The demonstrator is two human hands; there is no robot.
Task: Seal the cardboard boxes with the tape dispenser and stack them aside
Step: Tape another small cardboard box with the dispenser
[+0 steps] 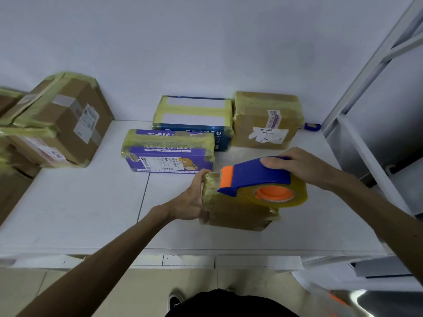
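A small brown cardboard box, wrapped in yellowish tape, lies on the white table in front of me. My left hand grips its left end, thumb on top. My right hand holds the blue and orange tape dispenser by its back, and the dispenser rests on the box top with its orange blade end pointing left. The clear tape roll sits on an orange hub and hides the right part of the box top.
Behind stand a purple printed box, a blue box and a taped brown box. A stack of taped brown boxes fills the left side. A white metal shelf frame rises at the right.
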